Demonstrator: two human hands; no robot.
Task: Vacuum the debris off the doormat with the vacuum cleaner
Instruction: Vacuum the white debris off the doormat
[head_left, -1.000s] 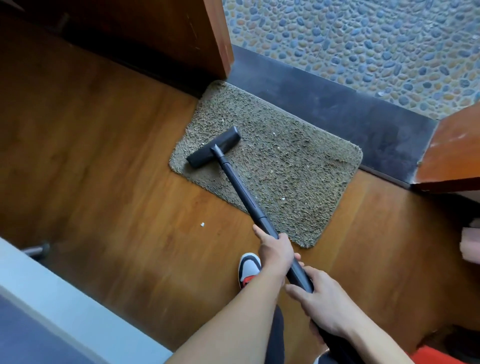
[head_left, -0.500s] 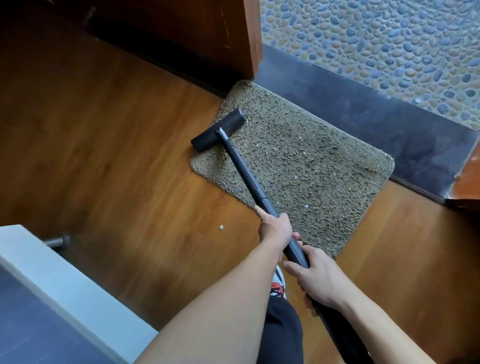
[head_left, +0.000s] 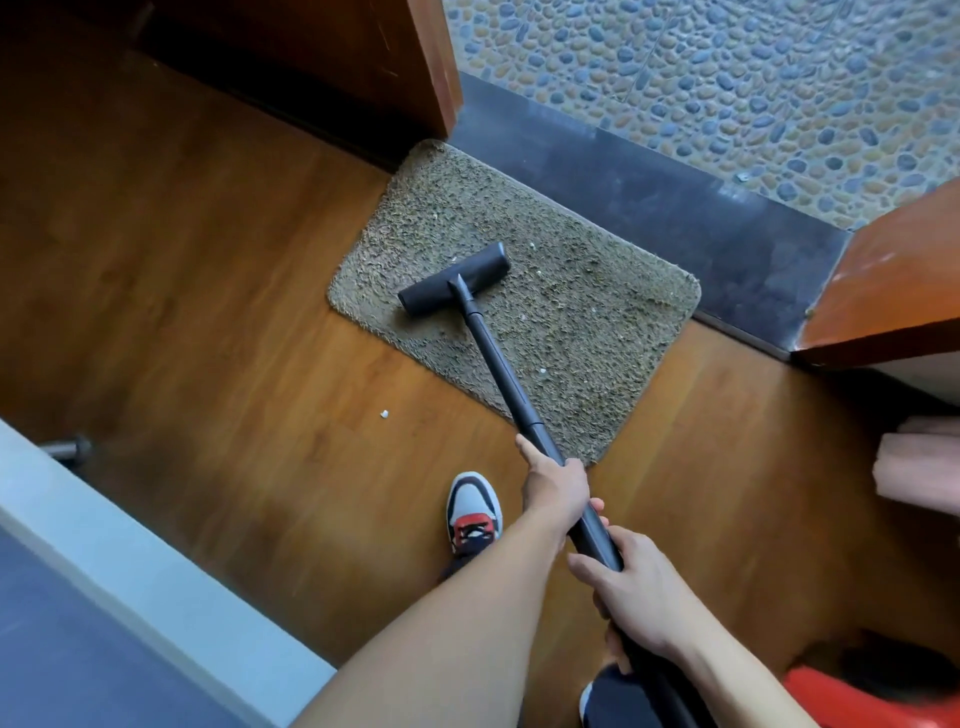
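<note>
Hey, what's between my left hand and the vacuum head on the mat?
In the head view, the black wand runs from left hand to vacuum head, crossing the doormat.

No writing, label, brand, number or sign can be read. The vacuum cleaner (head_left: 498, 364) tube ahead of the left hand (head_left: 558, 493) is plain black. The shoe (head_left: 474, 512) just beside that hand has a red-and-black patch, too blurred to read.

Wood floor (head_left: 218, 322), dark threshold (head_left: 675, 208), pebble paving (head_left: 727, 67) beyond.
</note>
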